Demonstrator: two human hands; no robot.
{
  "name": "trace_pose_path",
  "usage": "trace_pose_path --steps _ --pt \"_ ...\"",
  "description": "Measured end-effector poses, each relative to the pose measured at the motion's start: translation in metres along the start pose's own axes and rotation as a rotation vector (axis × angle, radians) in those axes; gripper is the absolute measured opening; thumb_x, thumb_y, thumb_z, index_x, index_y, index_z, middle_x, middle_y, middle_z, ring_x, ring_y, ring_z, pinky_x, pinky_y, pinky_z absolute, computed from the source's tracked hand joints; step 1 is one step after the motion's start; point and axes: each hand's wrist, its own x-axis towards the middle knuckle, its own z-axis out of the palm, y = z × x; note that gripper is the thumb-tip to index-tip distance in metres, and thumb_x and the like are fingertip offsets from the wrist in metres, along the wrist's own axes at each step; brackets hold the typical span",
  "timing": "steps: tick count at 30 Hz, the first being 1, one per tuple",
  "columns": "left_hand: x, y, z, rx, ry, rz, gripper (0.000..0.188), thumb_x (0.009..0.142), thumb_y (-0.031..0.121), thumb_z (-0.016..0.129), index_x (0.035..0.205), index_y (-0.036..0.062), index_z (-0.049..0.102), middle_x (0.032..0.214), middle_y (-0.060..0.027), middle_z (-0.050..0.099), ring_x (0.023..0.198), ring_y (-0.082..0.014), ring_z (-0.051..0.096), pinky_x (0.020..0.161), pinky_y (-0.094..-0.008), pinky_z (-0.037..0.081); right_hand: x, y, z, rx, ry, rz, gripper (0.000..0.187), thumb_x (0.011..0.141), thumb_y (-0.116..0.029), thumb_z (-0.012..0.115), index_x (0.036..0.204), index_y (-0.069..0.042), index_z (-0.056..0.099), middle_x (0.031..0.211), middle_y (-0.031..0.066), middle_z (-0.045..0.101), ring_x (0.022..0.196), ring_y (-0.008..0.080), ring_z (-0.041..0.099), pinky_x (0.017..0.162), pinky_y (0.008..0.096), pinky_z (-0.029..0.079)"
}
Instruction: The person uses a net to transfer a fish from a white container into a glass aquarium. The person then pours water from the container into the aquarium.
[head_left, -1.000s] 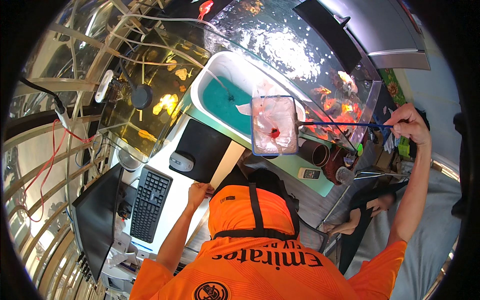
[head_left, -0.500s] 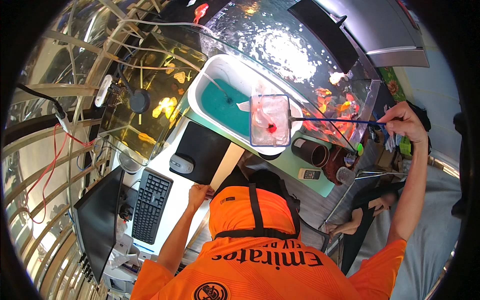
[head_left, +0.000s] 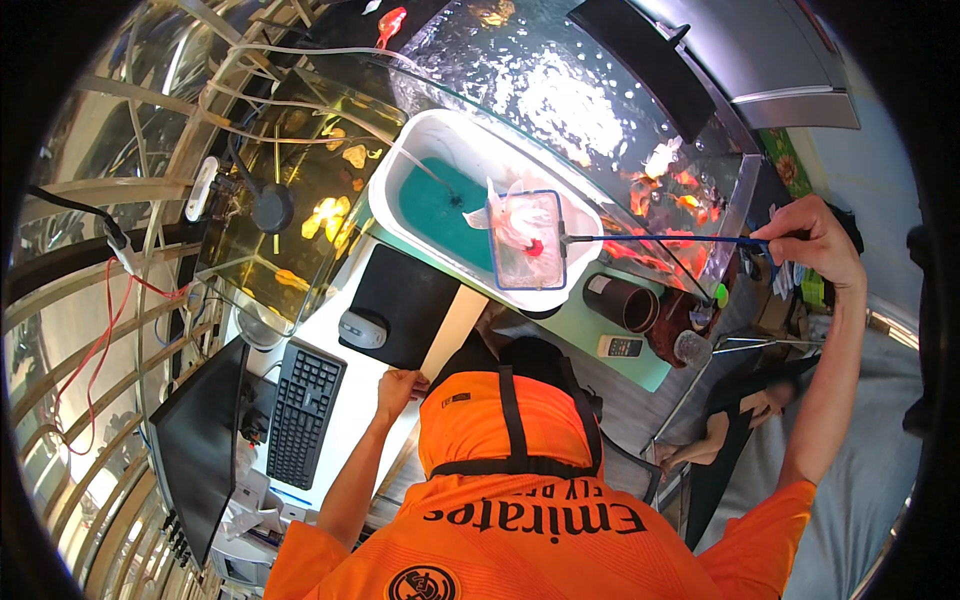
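Note:
My right hand (head_left: 812,240) pinches the end of a long blue handle. At the other end, a square blue-framed fish net (head_left: 563,222) hangs over the right part of a white tub (head_left: 440,130) of teal water. In the net lies a white goldfish (head_left: 518,215) with a red head, its pale fins spreading past the left side of the frame. My left hand (head_left: 402,386) is curled closed at the desk's edge by a black mouse pad (head_left: 412,290); whether anything is inside its fingers is hidden.
A glass tank (head_left: 300,150) with yellow fish stands left of the tub; a large tank (head_left: 480,60) with red-and-white fish lies beyond. A brown cup (head_left: 625,300), remote control (head_left: 620,346), mouse (head_left: 362,330) and keyboard (head_left: 305,412) sit nearer. Another person (head_left: 735,440) is at the right.
The net with the goldfish has shifted slightly left over the tub, and the fish's fins have spread upward and left. My right hand has moved a little; my left hand stays put.

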Motion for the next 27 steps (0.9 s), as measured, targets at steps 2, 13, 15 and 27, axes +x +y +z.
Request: trace_pose_path --steps 2,13,15,27 --pt "-0.001 0.002 0.000 -0.018 -0.012 0.009 0.031 0.093 0.022 0.059 0.086 -0.0039 0.074 0.082 -0.0137 0.074 0.066 -0.0197 0.071 0.063 -0.0300 0.059 -0.003 -0.010 -0.001 -0.087 0.016 -0.021 0.019 0.078 -0.002 0.072 0.095 0.004 0.076 0.065 0.0066 0.065 0.058 0.0125 0.061 0.054 0.0259 0.044" --pt "-0.004 0.008 0.002 -0.005 -0.008 0.015 0.030 0.091 0.022 0.059 0.084 -0.0026 0.074 0.080 -0.0128 0.074 0.066 -0.0191 0.071 0.062 -0.0288 0.058 -0.041 -0.079 -0.008 -0.638 0.232 -0.124 0.024 0.069 0.002 0.073 0.093 0.001 0.076 0.073 0.0112 0.065 0.068 0.0188 0.060 0.062 0.0308 0.044" --pt "-0.005 0.009 0.002 -0.011 0.004 0.000 0.028 0.088 0.022 0.061 0.082 -0.0018 0.075 0.077 -0.0111 0.074 0.063 -0.0176 0.071 0.058 -0.0277 0.056 -0.053 -0.088 -0.014 -0.746 0.184 -0.148 0.030 0.070 0.004 0.073 0.099 -0.004 0.076 0.088 0.0088 0.063 0.086 0.0204 0.058 0.074 0.0317 0.044" --pt "-0.005 0.011 0.001 0.039 -0.013 0.012 0.031 0.090 0.021 0.057 0.085 -0.0043 0.074 0.082 -0.0147 0.075 0.070 -0.0221 0.073 0.065 -0.0314 0.060 -0.070 -0.113 -0.015 -0.845 0.121 -0.207 0.039 0.072 0.016 0.073 0.104 -0.005 0.073 0.084 0.0090 0.065 0.080 0.0199 0.061 0.062 0.0315 0.044"
